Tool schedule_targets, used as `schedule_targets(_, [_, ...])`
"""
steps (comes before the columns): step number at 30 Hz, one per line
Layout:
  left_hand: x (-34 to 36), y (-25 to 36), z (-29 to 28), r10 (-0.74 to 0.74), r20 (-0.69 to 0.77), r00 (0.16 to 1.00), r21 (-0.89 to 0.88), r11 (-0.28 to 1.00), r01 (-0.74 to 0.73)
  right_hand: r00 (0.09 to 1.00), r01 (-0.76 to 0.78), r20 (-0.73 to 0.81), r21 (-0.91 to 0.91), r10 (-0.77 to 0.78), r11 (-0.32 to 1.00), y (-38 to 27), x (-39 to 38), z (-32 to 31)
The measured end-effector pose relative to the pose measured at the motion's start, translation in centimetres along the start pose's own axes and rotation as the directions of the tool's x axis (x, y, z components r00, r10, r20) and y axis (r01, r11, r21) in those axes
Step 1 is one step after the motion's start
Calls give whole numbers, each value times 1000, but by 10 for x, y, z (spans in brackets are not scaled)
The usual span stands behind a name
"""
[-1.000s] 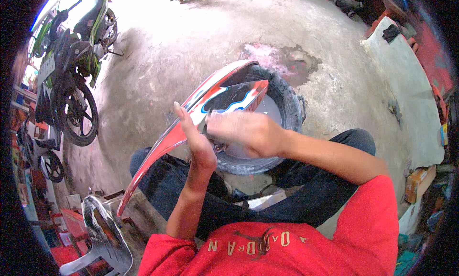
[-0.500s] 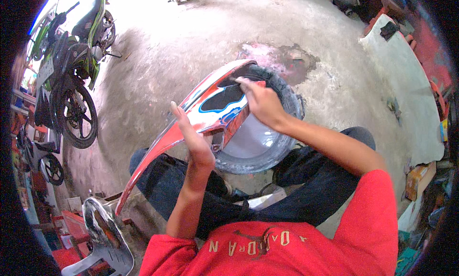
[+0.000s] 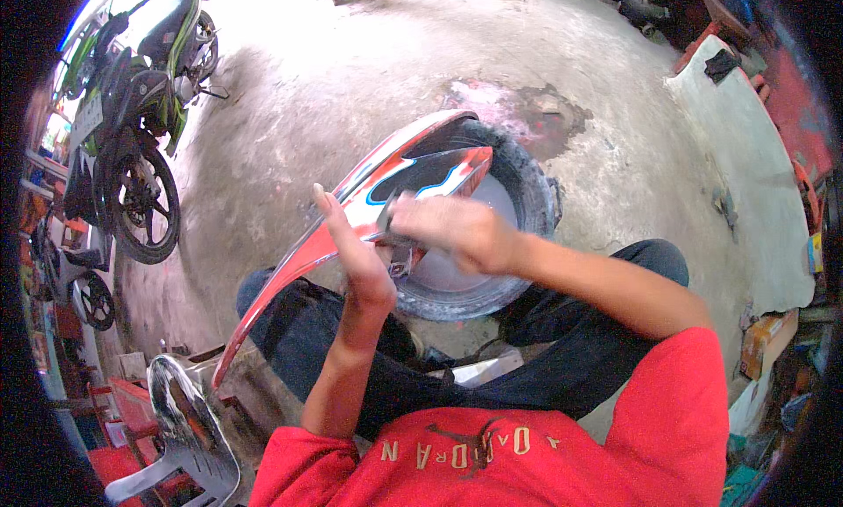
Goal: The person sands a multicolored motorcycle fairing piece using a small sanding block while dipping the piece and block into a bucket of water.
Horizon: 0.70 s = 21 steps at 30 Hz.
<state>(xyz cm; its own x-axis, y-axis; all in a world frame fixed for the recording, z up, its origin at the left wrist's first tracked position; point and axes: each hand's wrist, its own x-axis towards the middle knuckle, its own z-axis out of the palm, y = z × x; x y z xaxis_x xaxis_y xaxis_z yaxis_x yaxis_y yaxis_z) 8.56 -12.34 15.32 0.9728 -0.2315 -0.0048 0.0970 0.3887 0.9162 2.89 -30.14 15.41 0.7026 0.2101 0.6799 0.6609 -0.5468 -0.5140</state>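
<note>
A long, curved motorcycle body panel (image 3: 303,259) in red, white and blue slants over a dark round basin (image 3: 534,191) of cloudy greyish water. Its narrow red tail points down to the left; its broad forked end lies above the basin. My left hand (image 3: 358,266) supports the panel at its middle, thumb up along the near side, other fingers hidden beneath. My right hand (image 3: 461,230), slightly blurred, is closed and presses a small dark piece of sandpaper (image 3: 387,215) against the panel's painted face, close to my left hand.
My crossed legs in dark trousers (image 3: 580,362) flank the basin. Motorcycles (image 3: 140,173) stand at the left. A grey-white plastic chair (image 3: 198,445) is at lower left. A pale panel (image 3: 746,173) and a cardboard box (image 3: 766,342) lie along the right. Wet stains (image 3: 544,112) mark the concrete floor.
My right hand has moved from the panel's far forked end down and left toward its middle, uncovering the red tip. My left hand and the panel stay almost in place.
</note>
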Motion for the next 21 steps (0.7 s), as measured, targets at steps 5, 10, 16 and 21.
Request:
schedule_targets(5, [-5,32,19,-183,6,983,-125,975,182,793,-609,15,-16,609,793,17,13,-5])
schedule_targets(10, [-7,28,27,-202,-82,976,-115,975,192,1000,-7,5,-42,8,999,18,-9,-7])
schedule_targets(16, [5,7,-1,-190,-56,980,-123,976,182,969,-237,-95,-73,229,969,10,-9,20])
schedule_targets(21, [2,14,10,-200,-50,979,-111,975,193,989,-147,-35,-102,144,984,44,-19,-1])
